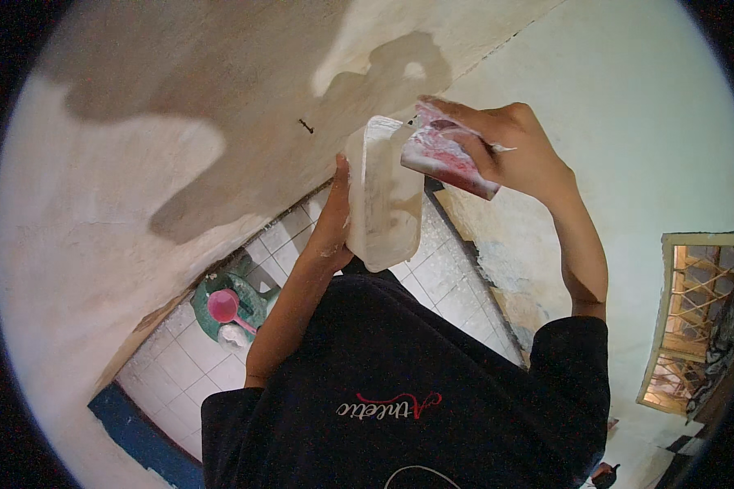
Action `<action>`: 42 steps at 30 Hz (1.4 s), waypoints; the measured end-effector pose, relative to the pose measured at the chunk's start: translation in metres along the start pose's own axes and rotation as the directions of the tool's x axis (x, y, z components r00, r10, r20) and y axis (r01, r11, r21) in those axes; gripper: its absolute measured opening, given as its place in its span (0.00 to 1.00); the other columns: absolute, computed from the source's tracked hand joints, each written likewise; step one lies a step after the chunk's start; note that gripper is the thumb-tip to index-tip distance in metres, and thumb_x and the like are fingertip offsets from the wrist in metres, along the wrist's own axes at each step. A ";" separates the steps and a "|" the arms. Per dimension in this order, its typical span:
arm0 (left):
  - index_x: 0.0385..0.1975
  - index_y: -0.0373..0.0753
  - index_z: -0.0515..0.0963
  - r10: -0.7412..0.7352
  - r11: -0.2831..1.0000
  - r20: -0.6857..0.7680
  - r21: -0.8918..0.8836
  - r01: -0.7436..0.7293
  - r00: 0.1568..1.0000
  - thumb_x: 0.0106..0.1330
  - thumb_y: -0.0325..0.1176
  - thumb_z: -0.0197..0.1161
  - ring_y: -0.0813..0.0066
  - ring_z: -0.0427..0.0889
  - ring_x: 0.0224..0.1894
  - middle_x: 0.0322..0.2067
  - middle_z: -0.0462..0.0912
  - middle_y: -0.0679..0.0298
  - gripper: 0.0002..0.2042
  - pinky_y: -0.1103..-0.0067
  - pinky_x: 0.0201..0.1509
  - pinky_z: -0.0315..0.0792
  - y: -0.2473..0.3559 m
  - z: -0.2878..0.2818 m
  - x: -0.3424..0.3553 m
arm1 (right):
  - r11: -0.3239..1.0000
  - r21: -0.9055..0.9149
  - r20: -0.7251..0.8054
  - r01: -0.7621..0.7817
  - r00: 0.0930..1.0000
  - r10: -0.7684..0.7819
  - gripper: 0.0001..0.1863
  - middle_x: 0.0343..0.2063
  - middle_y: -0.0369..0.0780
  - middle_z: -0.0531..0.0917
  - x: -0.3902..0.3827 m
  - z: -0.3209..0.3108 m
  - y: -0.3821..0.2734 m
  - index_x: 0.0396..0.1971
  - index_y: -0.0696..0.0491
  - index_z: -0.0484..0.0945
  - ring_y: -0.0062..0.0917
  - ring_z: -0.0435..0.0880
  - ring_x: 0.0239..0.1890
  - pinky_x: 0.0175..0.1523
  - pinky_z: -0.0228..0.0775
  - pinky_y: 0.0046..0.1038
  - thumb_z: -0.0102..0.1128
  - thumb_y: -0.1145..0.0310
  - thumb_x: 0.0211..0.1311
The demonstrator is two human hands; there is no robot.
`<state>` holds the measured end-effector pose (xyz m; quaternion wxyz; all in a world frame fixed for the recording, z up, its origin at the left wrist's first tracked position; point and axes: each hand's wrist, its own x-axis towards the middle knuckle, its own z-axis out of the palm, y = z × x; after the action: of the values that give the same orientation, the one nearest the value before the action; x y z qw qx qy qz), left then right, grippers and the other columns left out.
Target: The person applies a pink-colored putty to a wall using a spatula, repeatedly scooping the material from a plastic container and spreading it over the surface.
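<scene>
My left hand [334,216] is wrapped round the side of a translucent, rounded rectangular plastic container [393,200], held up in front of my chest. Whitish smears coat its walls, and a thicker white streak runs along its upper rim. My right hand [514,151] grips a flat pink and dark-red scraper [448,159] covered in white paste. The scraper's left end is right by the container's upper edge; whether they touch I cannot tell. White paste also sticks to my right fingers. Most of my left fingers are hidden behind the container.
Ahead meet a beige wall [245,155] with a small dark hook [305,125] and a pale green wall [628,122]. On the tiled floor [183,359] at lower left, a green basin [206,314] holds a pink dipper [223,305]. A latticed window [687,318] is at right.
</scene>
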<state>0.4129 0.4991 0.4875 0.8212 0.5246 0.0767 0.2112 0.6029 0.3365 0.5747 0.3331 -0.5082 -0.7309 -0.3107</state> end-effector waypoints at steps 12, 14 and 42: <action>0.63 0.38 0.59 0.004 1.000 0.060 0.022 -0.006 0.998 0.64 0.68 0.36 0.61 0.77 0.52 0.53 0.72 0.50 0.40 0.65 0.52 0.75 0.011 -0.002 0.003 | 0.999 -0.010 0.056 0.036 0.998 -0.035 0.28 0.20 0.47 0.81 -0.001 -0.004 0.020 0.51 0.52 0.78 0.33 0.72 0.11 0.21 0.63 0.27 0.58 0.82 0.44; 0.60 0.41 0.63 -0.026 1.000 0.004 0.010 0.026 1.000 0.66 0.66 0.34 0.59 0.79 0.48 0.50 0.76 0.55 0.36 0.62 0.50 0.76 0.012 0.000 0.004 | 1.000 0.000 0.135 -0.021 0.991 0.021 0.28 0.20 0.47 0.81 -0.001 -0.005 0.018 0.51 0.52 0.78 0.33 0.72 0.11 0.21 0.63 0.27 0.58 0.82 0.44; 0.64 0.38 0.57 0.041 0.998 0.074 0.049 -0.044 0.996 0.64 0.68 0.39 0.60 0.76 0.54 0.56 0.70 0.51 0.40 0.64 0.54 0.75 0.019 -0.005 0.011 | 0.982 0.167 0.158 -0.092 0.985 0.066 0.27 0.17 0.50 0.77 -0.016 0.009 0.008 0.51 0.52 0.78 0.32 0.67 0.09 0.18 0.59 0.26 0.56 0.84 0.46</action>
<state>0.4164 0.5151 0.5030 0.8053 0.5539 0.0407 0.2074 0.6132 0.3378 0.5572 0.3318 -0.5282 -0.7574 -0.1929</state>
